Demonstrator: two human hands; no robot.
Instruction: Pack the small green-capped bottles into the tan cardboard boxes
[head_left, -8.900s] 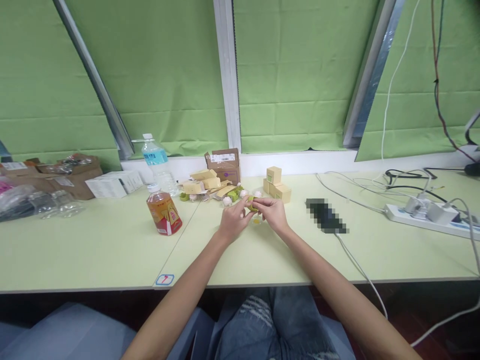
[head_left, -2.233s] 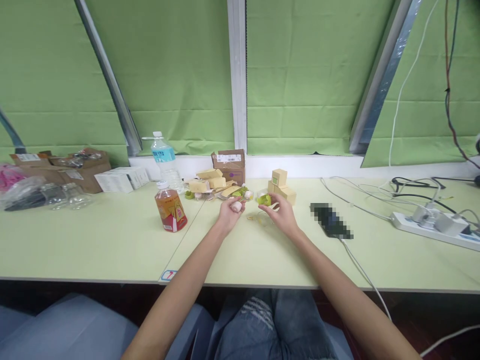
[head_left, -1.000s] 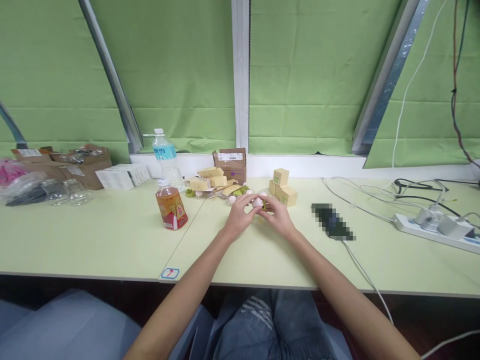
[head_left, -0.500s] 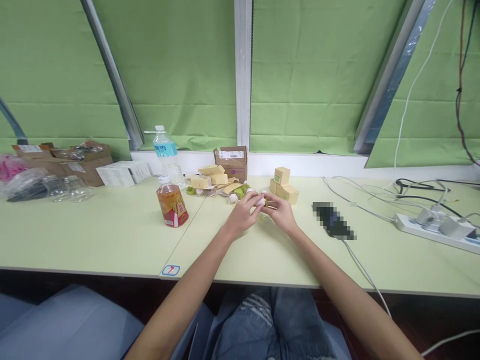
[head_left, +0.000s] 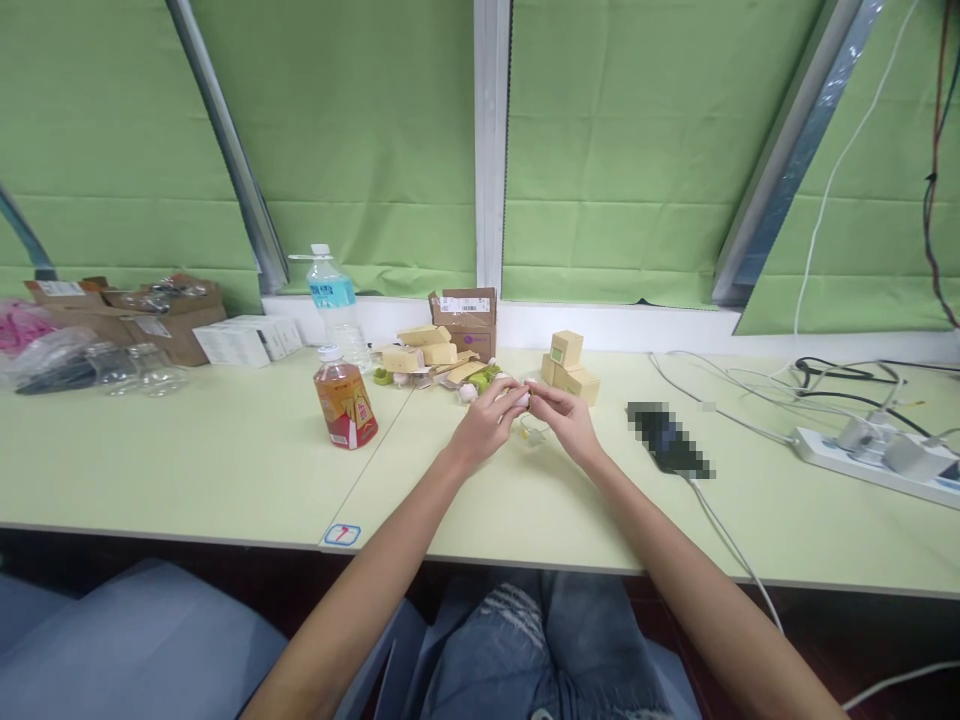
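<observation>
My left hand (head_left: 486, 425) is closed on a small pale pink round piece (head_left: 523, 400), near the middle of the table. Against the same piece, the fingers of my right hand (head_left: 567, 422) are pressed together; a dark edge shows between the hands. Just below the fingertips a small clear item (head_left: 532, 432) with a yellowish spot lies on the table. Behind my left hand are green pieces (head_left: 480, 381) and another pale pink piece (head_left: 467, 393). Small tan boxes (head_left: 577, 383) are stacked beyond my right hand.
An orange drink bottle (head_left: 346, 402) and a water bottle (head_left: 335, 300) stand left. Flattened tan boxes (head_left: 427, 350) lie before a brown carton (head_left: 469, 322). A phone (head_left: 667, 438), cables and a power strip (head_left: 877, 460) are right. Clear jars (head_left: 154, 370) lie far left.
My right fingers have closed in further over the piece, hiding its green part. The clear item below the hands shows more. The view has shifted slightly.
</observation>
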